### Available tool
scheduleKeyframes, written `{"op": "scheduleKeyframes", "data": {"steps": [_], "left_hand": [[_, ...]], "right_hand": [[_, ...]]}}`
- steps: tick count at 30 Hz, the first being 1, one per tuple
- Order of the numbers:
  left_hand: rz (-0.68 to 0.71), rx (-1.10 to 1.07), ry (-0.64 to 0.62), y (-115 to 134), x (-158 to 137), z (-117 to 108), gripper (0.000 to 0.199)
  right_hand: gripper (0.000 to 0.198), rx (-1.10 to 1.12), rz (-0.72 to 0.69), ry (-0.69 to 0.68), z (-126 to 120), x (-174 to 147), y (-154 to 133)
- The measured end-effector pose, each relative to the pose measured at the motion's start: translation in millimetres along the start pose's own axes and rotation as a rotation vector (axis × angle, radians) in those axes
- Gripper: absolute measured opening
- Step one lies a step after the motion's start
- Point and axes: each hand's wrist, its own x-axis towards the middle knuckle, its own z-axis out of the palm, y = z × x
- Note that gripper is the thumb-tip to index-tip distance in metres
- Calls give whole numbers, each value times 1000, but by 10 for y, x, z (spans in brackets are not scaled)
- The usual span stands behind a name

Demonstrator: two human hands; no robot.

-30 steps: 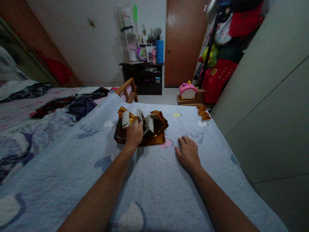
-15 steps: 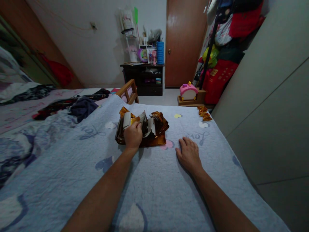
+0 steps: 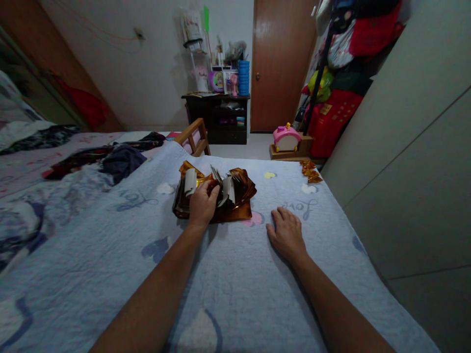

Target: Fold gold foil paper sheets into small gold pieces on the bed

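- Left hand (image 3: 203, 201): in the middle of the amber bundle (image 3: 241, 189), fingers arched over among the sheets, thumb alongside. Can't tell from here whether it's pinching a sheet or just resting in the pile.
- Right hand (image 3: 287, 233): open, palm down on the quilt (image 3: 239, 274), fingers slightly spread, nothing in it.
- Just changed: not much. Left fingers have re-set in the sheets; they looked more balled up half a second ago. Right hand and bundle haven't visibly moved.
- What that means: my read is one-handed work at the pile, left doing the handling, right parked. No sheet is clear of the stack.
- Quilt: the working surface, pale blue, printed.
- Dark cabinet (image 3: 217, 120): past the surface's far edge.
- Amber bundle: glossy sheets with pale undersides, lying near the far edge, left of its middle. Loose and fanned on top, flat sheet poking out toward the near right.
- Pink toy (image 3: 287, 135): beyond the far edge, toward the right.
- Pale curl (image 3: 190, 181): standing up at the bundle's left end.
- Small amber pieces (image 3: 311, 174): clustered at the far right corner, well apart from the bundle.
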Motion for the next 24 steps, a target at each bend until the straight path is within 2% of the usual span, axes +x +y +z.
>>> {"op": "scheduleKeyframes", "data": {"steps": [6, 10, 14, 21, 24], "left_hand": [[76, 204, 44, 17, -20, 71, 35], [69, 275, 90, 15, -32, 87, 37], [1, 178, 177, -9, -30, 92, 33], [-83, -119, 307, -20, 3, 106, 22], [-117, -222, 333, -52, 18, 108, 29]], "right_hand": [[42, 10, -4, -7, 15, 3, 13], [42, 14, 2, -17, 13, 7, 9], [42, 21, 10, -22, 2, 9, -2], [41, 27, 8, -12, -7, 1, -7], [41, 21, 6, -11, -9, 0, -8]]}}
